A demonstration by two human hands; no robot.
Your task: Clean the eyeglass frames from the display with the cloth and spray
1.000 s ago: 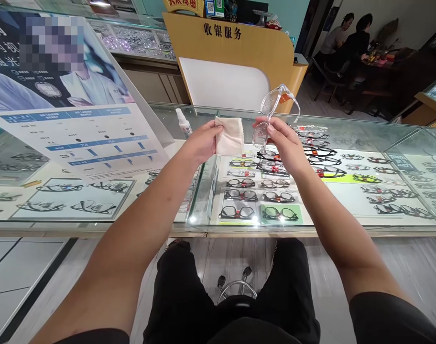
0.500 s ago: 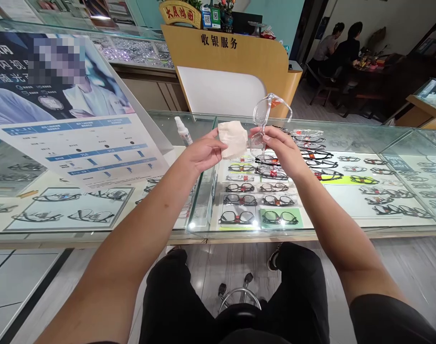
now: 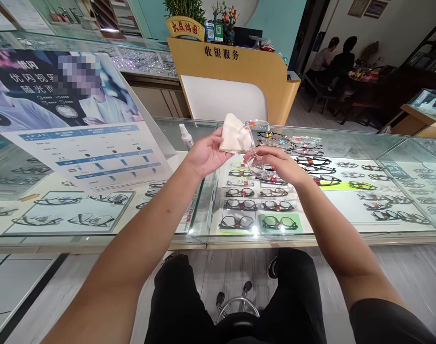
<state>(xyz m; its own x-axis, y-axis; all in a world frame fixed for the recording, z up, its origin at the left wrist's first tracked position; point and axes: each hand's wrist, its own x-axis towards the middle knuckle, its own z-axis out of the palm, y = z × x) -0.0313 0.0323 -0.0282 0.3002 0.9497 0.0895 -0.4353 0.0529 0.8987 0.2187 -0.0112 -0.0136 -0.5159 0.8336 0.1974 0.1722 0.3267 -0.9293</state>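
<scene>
My left hand (image 3: pixel 208 152) grips a cream cleaning cloth (image 3: pixel 231 132) above the glass counter. Close on its right, my right hand (image 3: pixel 275 161) pinches a pair of clear-framed eyeglasses (image 3: pixel 253 154) near the bridge. One rim overlaps the edge of the cloth in this view; whether the cloth presses on that lens I cannot tell. An orange mark shows on the upper temple. Behind my left hand, a white spray bottle (image 3: pixel 186 137) stands on the counter.
Under the glass display counter (image 3: pixel 239 240) lie rows of eyeglasses (image 3: pixel 241 204). A large printed sign (image 3: pixel 92 138) stands on the left. Beyond is a wooden cashier desk (image 3: pixel 278 81). Two people (image 3: pixel 342 59) sit at a table at the back right. Below me is a stool (image 3: pixel 237 322).
The eyeglasses have tilted and moved left and down, so a rim now meets the cloth in view. My left hand has turned, with the cloth angled toward them. The camera has tipped up slightly.
</scene>
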